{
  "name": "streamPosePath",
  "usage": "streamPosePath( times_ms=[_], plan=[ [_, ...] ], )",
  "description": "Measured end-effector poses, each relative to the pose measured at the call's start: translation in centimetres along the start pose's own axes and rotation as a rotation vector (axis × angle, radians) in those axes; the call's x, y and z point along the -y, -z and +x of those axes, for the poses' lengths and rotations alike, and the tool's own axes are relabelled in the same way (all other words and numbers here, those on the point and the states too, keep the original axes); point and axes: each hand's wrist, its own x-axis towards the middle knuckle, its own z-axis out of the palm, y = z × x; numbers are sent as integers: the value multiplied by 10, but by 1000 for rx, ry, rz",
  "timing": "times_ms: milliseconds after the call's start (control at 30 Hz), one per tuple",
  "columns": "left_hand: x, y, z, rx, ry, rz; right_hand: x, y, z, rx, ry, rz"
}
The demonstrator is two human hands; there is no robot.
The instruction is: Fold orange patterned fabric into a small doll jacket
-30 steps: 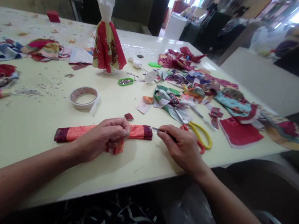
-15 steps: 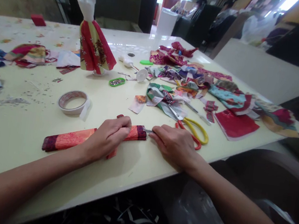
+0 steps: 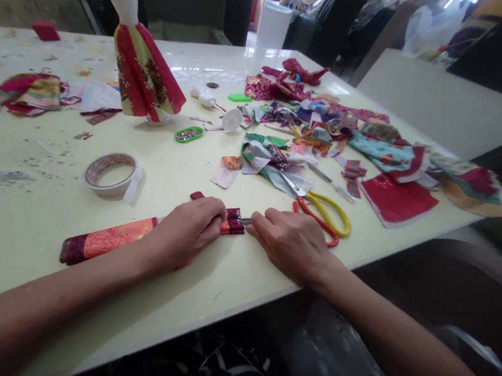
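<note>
A folded strip of orange-red fabric (image 3: pixel 115 234) with dark maroon ends lies on the table in front of me. My left hand (image 3: pixel 195 225) is closed over it near its right end, pressing it down. From the fingers of my right hand (image 3: pixel 289 241) a thin metal tool (image 3: pixel 246 220) points left, its tip at the maroon end of the strip. Most of this tool is hidden in my closed fingers, so its kind cannot be made out. Just beyond my right hand lie scissors (image 3: pixel 327 216) with red and yellow handles, touching cloth scraps.
A roll of white tape (image 3: pixel 113 175) lies left of my hands. Behind it stand a small dress form (image 3: pixel 148 78) in a red and yellow skirt and a green pin tray (image 3: pixel 188 134). Fabric scraps (image 3: pixel 314 122) heap at the right, near a red cloth piece (image 3: pixel 398 200).
The view has shifted slightly, so the table's things sit further left. My left hand has slid a little to the right along the fabric strip; my right hand keeps the metal tool at its end.
</note>
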Motion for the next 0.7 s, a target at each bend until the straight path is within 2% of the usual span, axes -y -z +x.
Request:
streamPosePath(
  times_ms=[233, 533, 700],
  plan=[
    [5, -6, 2, 89, -135, 149, 0, 1, 1, 23, 9, -9],
    [11, -10, 2, 116, -196, 244, -2, 3, 1, 41, -11, 6],
    [9, -8, 2, 132, -166, 247, -4, 3, -1, 37, -11, 1]
  ],
)
